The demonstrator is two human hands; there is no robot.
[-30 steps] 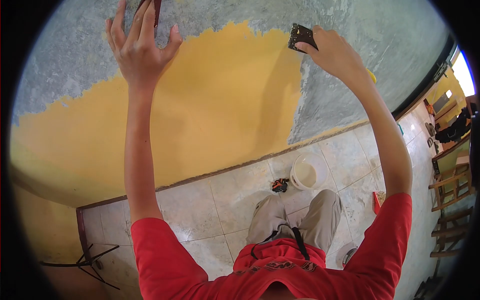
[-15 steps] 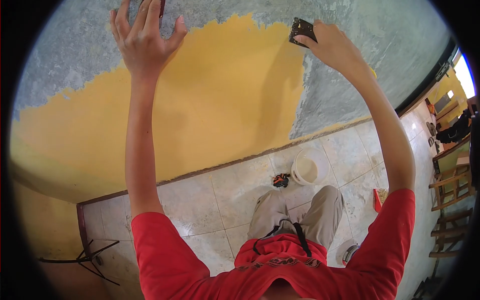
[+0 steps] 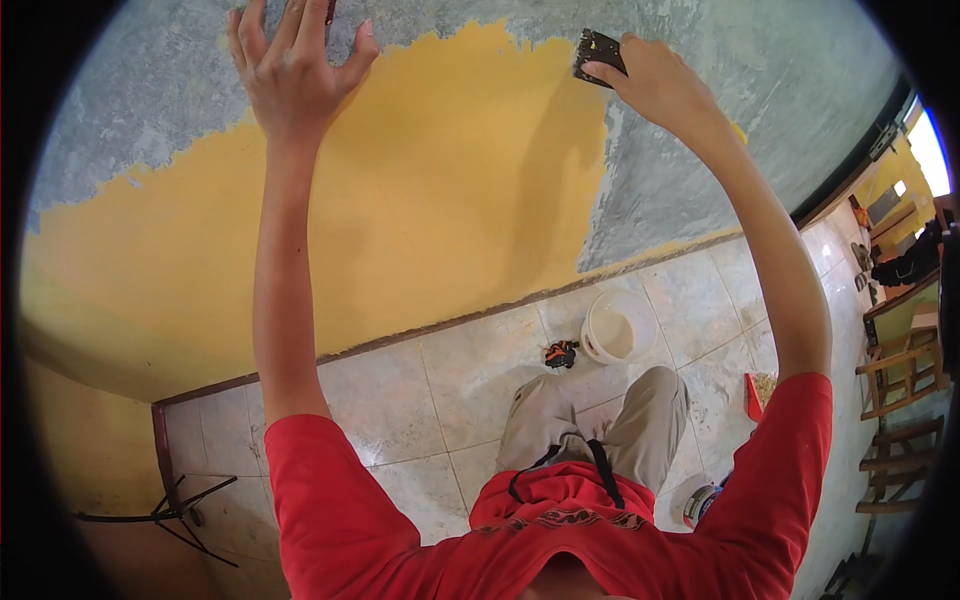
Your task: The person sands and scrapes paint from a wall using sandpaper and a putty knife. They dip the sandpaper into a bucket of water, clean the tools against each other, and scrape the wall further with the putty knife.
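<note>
Patchy wall (image 3: 430,150); R hand (image 3: 660,82) w/ flat blk scraper (image 3: 598,56).

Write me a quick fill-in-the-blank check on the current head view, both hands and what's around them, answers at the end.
1. The fingers of the left hand lie over the ____ area of the wall, not the yellow one.
2. The right hand holds a flat tool that is ____ rather than light in tone.
3. The white bucket stands on the tiled ____.
4. The person's shirt is coloured ____.

Missing words: grey; dark; floor; red.
</note>
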